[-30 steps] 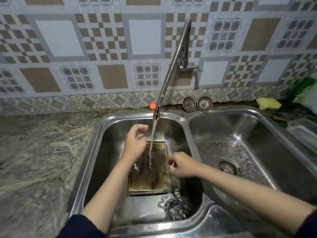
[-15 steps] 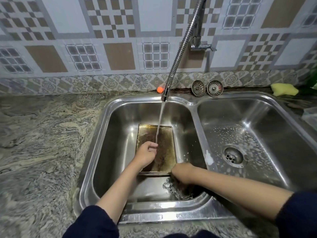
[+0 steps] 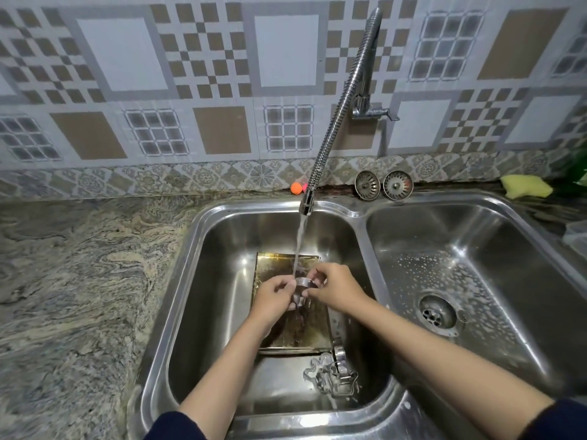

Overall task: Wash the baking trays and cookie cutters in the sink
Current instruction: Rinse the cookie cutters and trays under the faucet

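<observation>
Both hands, left hand point(image 3: 273, 297) and right hand point(image 3: 337, 288), pinch one metal cookie cutter point(image 3: 303, 286) under the tap stream point(image 3: 299, 246), above the baking tray point(image 3: 287, 331) in the left basin point(image 3: 219, 281). More cutters point(image 3: 332, 376) lie at five o'clock of the tray.

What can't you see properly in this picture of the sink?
Head view only:
- Cookie cutter held by both hands: its shape, hidden by left hand, right hand and running water.
- Baking tray: middle covered by the hands.
- Cutter pile: tangled, count unclear.
- Clear container: cut off by right edge.
</observation>
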{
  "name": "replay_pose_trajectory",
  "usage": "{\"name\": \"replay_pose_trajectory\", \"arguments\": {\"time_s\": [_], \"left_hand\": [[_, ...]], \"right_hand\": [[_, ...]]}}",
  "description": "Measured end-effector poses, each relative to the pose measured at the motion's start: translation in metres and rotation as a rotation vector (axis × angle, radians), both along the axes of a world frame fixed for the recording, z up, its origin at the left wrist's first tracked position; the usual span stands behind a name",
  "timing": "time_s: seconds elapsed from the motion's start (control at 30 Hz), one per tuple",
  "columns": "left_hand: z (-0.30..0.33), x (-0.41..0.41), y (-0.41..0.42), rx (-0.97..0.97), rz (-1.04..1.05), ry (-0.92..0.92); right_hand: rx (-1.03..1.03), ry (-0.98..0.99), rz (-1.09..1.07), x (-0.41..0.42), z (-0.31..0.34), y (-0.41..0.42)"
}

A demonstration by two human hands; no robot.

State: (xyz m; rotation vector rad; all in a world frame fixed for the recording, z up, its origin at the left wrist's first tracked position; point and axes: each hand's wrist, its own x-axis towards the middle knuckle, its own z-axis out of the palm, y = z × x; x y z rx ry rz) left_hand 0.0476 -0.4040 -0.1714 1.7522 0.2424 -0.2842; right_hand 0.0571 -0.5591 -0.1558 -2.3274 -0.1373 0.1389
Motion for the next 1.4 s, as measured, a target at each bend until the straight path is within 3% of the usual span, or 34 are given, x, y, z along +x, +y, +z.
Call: {"name": "replay_pose_trajectory", "arguments": {"time_s": [0.27,0.43,0.57,0.93,1.4], "left_hand": [[0.006,0.015,-0.009,-0.082,0.117,-0.037],[0.008,0.017,-0.027,-0.197,0.101,0.086],[0.011,0.019,-0.033,-0.337,0.078,0.172],[0.007,0.02,0.007,-0.411,0.293,0.232],[-0.001,0.009,0.015,-0.348,0.289,0.253]], "right_hand": [[0.415,-0.002,-0.176,0.003,-0.021,0.002],[0.639,0.018,-0.328,0.001,-0.023,-0.008],[0.647,-0.017,-0.296,0.003,-0.024,-0.01],[0.559,0.017,-0.145,0.01,-0.027,0.025],[0.546,0.055,-0.12,0.0,-0.032,0.021]]}}
